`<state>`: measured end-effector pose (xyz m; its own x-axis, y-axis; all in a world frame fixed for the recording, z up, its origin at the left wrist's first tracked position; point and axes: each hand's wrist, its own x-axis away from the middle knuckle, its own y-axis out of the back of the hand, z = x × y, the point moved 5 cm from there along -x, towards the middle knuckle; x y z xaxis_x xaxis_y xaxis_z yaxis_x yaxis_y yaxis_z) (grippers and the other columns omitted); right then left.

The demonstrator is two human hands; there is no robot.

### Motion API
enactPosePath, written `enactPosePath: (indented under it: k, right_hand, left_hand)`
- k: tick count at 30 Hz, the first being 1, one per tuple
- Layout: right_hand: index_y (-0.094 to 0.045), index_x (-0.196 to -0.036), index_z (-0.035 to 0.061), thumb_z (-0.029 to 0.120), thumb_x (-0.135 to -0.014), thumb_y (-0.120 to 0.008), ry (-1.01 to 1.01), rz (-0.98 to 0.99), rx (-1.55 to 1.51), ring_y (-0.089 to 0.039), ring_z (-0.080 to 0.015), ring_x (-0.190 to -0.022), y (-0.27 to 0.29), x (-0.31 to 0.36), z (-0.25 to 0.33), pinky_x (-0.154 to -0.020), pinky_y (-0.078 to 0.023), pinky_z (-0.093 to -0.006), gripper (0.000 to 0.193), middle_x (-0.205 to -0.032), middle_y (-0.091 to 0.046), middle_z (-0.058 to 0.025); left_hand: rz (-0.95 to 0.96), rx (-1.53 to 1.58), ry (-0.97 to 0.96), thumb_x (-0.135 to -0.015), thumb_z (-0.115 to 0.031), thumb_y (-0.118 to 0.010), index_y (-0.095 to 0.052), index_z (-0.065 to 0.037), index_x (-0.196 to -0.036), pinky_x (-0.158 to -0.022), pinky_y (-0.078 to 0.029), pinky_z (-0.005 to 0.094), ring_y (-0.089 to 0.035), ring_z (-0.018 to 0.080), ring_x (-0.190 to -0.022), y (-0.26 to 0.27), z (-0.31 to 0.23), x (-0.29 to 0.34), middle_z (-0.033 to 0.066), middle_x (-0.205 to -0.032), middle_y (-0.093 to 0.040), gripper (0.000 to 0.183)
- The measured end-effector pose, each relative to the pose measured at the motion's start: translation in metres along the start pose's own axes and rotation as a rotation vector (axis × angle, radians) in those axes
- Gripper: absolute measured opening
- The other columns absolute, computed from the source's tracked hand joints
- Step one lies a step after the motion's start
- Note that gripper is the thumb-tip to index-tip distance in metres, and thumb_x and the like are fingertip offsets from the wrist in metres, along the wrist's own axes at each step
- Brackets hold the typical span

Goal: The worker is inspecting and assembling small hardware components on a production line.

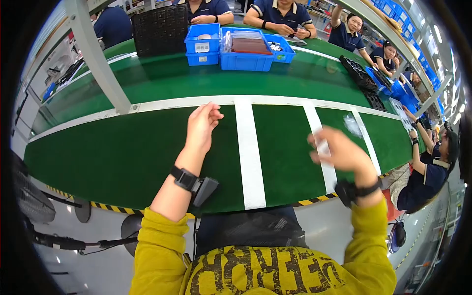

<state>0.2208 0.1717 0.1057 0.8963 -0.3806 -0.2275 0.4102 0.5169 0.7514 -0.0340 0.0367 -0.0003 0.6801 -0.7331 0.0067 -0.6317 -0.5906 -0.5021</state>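
My left hand (202, 126) hovers over the green work surface (132, 147), left of a white strip (250, 152). Its fingers are loosely bent and a little apart, and I see nothing in them. On the other side of that strip, my right hand (341, 150) is raised over a second white strip (310, 115). Motion smears its fingers, so whether they hold anything is unclear. A crumpled clear plastic bag (352, 126) lies on the surface beyond the right hand. Both wrists wear black straps with small black devices.
Across a green belt (196, 83) stand blue bins (246, 62), one with brown flat pieces, beside an upright black tray (161, 30). More black trays (356, 73) lie at the far right. A grey metal post (96, 54) rises at left. Several co-workers sit around the line.
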Motion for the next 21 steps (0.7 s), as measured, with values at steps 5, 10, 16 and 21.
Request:
enactPosePath:
  k: [5, 10, 16, 21]
  right_hand:
    - [-0.056, -0.06, -0.0017, 0.024, -0.084, -0.059, -0.231, -0.317, -0.18, -0.051, -0.0119, -0.05, -0.067, -0.058, -0.013, -0.05, -0.042, -0.0302, 0.035, -0.054, -0.056, -0.0081]
    - [-0.056, -0.067, 0.0019, 0.023, -0.087, -0.055, -0.353, -0.132, -0.408, -0.051, -0.0086, -0.05, -0.12, -0.063, -0.059, -0.045, -0.04, -0.0248, 0.03, -0.056, -0.053, -0.0025]
    - [-0.056, -0.083, 0.0014, 0.012, -0.089, -0.05, -0.401, -0.262, -0.735, -0.054, -0.0066, -0.062, -0.121, -0.062, -0.065, -0.045, -0.043, -0.0201, 0.014, -0.074, -0.058, -0.002]
    - [-0.056, -0.092, 0.0004, 0.007, -0.088, -0.05, -0.183, -0.362, -0.615, -0.056, -0.0085, -0.068, -0.122, -0.07, -0.071, -0.056, -0.046, -0.0213, 0.01, -0.093, -0.057, -0.0047]
  left_hand:
    - [0.196, -0.302, -0.031, -0.092, -0.022, -0.046, -0.056, -0.005, -0.083, -0.063, -0.04, 0.0216, -0.054, 0.0098, -0.069, -0.013, 0.012, -0.003, 0.0018, -0.072, -0.056, 0.022]
    - [0.205, -0.506, -0.035, -0.091, -0.023, -0.05, -0.057, -0.003, -0.087, -0.07, -0.044, 0.024, -0.056, 0.0129, -0.075, -0.015, 0.019, -0.001, 0.0029, -0.078, -0.057, 0.022]
    - [0.739, -1.544, -0.606, -0.083, -0.038, -0.056, -0.04, -0.009, -0.131, -0.106, -0.02, 0.048, -0.028, 0.0265, -0.132, -0.057, 0.017, 0.052, 0.0132, -0.139, -0.034, 0.058]
    - [0.769, -1.658, -0.62, -0.084, -0.047, -0.051, -0.039, -0.009, -0.132, -0.105, -0.021, 0.0487, -0.029, 0.0261, -0.131, -0.06, 0.023, 0.053, 0.0134, -0.14, -0.034, 0.062]
